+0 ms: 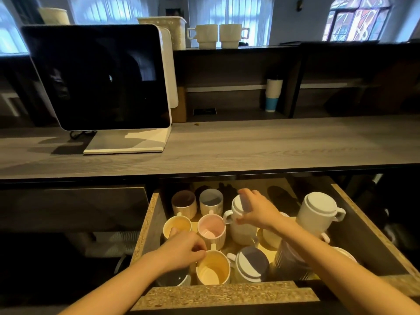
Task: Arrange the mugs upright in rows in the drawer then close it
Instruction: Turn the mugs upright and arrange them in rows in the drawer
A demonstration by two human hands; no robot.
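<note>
The open drawer holds several mugs. At its left, a brown-lined mug, a grey mug, a yellow mug and a pink mug stand upright in two rows. My left hand is curled at the rim and handle of a front yellow mug, also upright. My right hand grips an upside-down white mug stacked on another white mug. An inverted mug with a purple-and-white base, a ribbed mug lying on its side and another inverted white mug sit to the right.
A dark mug shows partly under my left wrist. The grey wooden counter overhangs the drawer's back. On it stands a screen on a white stand. Two white mugs sit on the upper shelf, and a stack of cups below it.
</note>
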